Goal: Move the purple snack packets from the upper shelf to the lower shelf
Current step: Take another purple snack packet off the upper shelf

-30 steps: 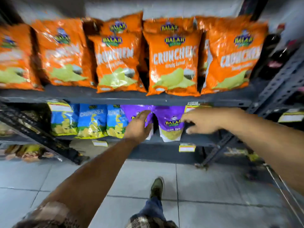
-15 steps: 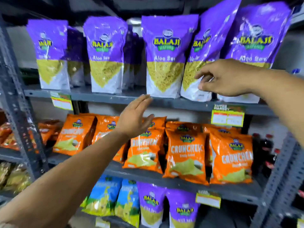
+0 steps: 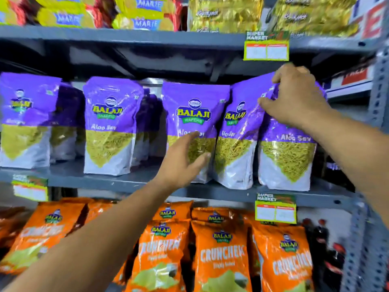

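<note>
Several purple Aloo Sev packets stand upright in a row on the grey upper shelf (image 3: 126,182). My right hand (image 3: 294,98) grips the top of the far-right purple packet (image 3: 286,157), its thumb pressing on the leaning packet (image 3: 235,144) beside it. My left hand (image 3: 183,163) is spread open against the lower front of the middle packet (image 3: 193,114), fingers apart, holding nothing. Two more purple packets (image 3: 109,123) stand further left. The lower shelf with purple packets is out of view.
Orange Crunchex bags (image 3: 219,253) fill the shelf below. Marie biscuit packs (image 3: 145,13) and golden packets (image 3: 225,13) sit on the shelf above. Price tags (image 3: 266,48) hang on the shelf edges. A perforated grey upright (image 3: 379,98) bounds the right side.
The view has tilted up from the bottom shelf to the purple packets. My right hand rose and closed on the far-right packet's top. My left hand moved up against the middle packet.
</note>
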`<action>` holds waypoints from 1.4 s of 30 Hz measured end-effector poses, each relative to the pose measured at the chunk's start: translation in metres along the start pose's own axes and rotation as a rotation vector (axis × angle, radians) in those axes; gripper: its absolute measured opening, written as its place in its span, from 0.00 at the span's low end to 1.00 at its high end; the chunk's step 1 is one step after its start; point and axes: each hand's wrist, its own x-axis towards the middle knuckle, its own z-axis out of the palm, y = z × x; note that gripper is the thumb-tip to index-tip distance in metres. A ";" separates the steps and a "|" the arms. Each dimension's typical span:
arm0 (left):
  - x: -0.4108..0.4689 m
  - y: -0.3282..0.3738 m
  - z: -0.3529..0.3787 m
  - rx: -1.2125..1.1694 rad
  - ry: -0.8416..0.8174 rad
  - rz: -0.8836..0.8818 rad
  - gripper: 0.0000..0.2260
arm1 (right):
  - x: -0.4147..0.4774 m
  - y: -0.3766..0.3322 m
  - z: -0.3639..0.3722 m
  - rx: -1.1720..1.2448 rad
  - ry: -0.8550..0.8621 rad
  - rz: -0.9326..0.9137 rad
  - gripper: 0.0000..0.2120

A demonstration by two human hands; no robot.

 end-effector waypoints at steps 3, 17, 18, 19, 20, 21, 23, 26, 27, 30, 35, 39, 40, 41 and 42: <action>0.001 0.006 0.026 -0.175 0.004 -0.053 0.29 | 0.005 0.002 0.012 0.130 0.004 0.220 0.32; -0.011 0.002 0.079 -0.220 -0.178 -0.154 0.24 | 0.011 0.003 0.070 0.480 0.120 0.465 0.13; -0.011 0.003 0.079 -0.228 -0.184 -0.163 0.23 | 0.010 0.003 0.071 0.479 0.136 0.454 0.14; -0.010 0.004 0.080 -0.240 -0.188 -0.166 0.23 | 0.009 0.002 0.071 0.478 0.151 0.456 0.14; -0.011 0.006 0.081 -0.266 -0.194 -0.175 0.24 | 0.008 0.003 0.071 0.471 0.169 0.449 0.14; -0.013 0.008 0.083 -0.299 -0.200 -0.190 0.25 | 0.004 0.003 0.070 0.462 0.176 0.440 0.14; -0.012 0.008 0.090 -0.333 -0.201 -0.233 0.26 | 0.003 0.004 0.070 0.462 0.195 0.416 0.13; -0.008 0.010 0.097 -0.305 -0.182 -0.302 0.29 | 0.003 0.006 0.070 0.469 0.211 0.401 0.14; -0.007 0.012 0.097 -0.314 -0.175 -0.321 0.31 | 0.001 0.006 0.068 0.466 0.216 0.392 0.14; -0.011 0.022 0.098 -0.374 -0.171 -0.343 0.35 | -0.004 0.008 0.062 0.459 0.229 0.366 0.13; -0.026 0.044 0.092 -0.532 -0.121 -0.331 0.46 | -0.019 0.011 0.024 0.492 0.283 0.311 0.16; -0.060 0.073 0.085 -0.811 -0.195 -0.291 0.36 | -0.045 0.017 -0.021 0.609 0.332 0.237 0.13; -0.073 0.079 0.084 -0.870 -0.208 -0.304 0.35 | -0.055 0.021 -0.028 0.671 0.316 0.218 0.11; -0.088 0.081 0.085 -0.932 -0.231 -0.334 0.35 | -0.068 0.026 -0.033 0.720 0.292 0.200 0.09; -0.105 0.083 0.086 -0.992 -0.271 -0.371 0.34 | -0.083 0.031 -0.035 0.747 0.269 0.193 0.07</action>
